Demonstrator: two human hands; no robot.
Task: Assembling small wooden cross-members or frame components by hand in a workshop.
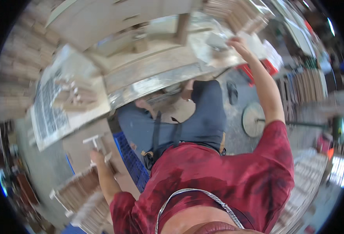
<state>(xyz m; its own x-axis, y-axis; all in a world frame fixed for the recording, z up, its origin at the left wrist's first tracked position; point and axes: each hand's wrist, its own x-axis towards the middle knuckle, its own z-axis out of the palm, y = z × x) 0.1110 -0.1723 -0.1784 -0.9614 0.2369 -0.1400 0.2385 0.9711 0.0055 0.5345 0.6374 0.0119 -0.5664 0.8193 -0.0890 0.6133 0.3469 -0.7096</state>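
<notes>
My left hand [97,156] is low on the left, beside the bench, its fingers closed at the lower end of a white T-shaped piece [93,141]. Motion blur softens that grip. My right hand [240,46] reaches out to the far right of the bench. Its fingers are pinched together at the edge of a pale grey flat piece [217,40], whose exact kind I cannot make out. Under that piece, the bench top [197,48] carries whitish smears. Short wooden pieces with white ends [76,95] lie on a printed sheet [49,113] at the left.
A large wooden panel assembly [113,19] stands across the bench. Stacked wood strips [78,187] are at my lower left, near a blue plastic crate [131,160]. A red container [271,67] sits right of the bench. A round disc [253,119] and a sandal [232,93] are on the floor.
</notes>
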